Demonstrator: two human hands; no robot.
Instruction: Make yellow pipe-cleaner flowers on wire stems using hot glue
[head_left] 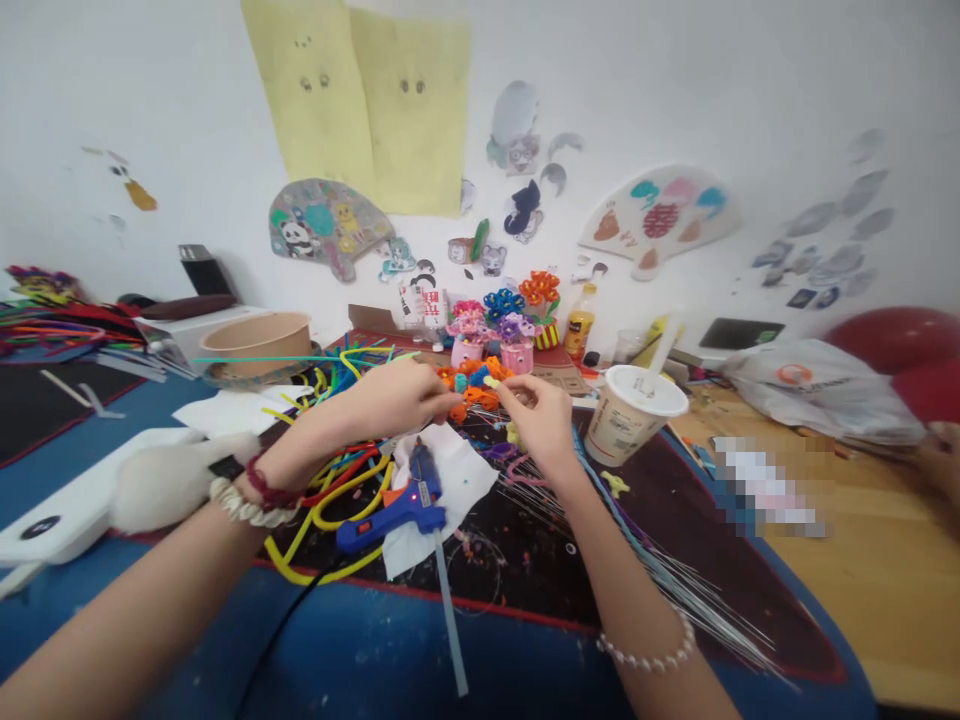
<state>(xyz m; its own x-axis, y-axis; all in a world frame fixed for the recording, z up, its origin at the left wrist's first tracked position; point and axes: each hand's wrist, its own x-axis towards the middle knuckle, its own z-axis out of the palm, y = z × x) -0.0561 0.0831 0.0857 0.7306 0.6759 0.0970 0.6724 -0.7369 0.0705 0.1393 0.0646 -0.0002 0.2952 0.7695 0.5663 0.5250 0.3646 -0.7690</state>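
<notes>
My left hand (401, 397) is closed, its fingers pressed together above the white paper; anything in its fingertips is too small to make out. My right hand (541, 418) pinches a small pale yellow fuzzy piece (491, 381), apparently bent pipe cleaner. Behind the fingertips lie orange fuzzy pieces (480, 398) with a bit of teal among them. Below the hands, a blue hot glue gun (409, 505) rests on a crumpled white paper (472, 465), a glue stick (450, 620) sticking out of its back. Another pale yellow piece (615, 484) lies right of my right wrist.
Yellow pipe cleaners (289, 572) and a bundle of thin wires (697, 590) cover parts of the dark mat. A lidded cup (634, 415) with a straw stands at right. Fuzzy flower pots (517, 355) and a juice bottle (580, 325) stand behind. A person's hand (943, 455) shows far right.
</notes>
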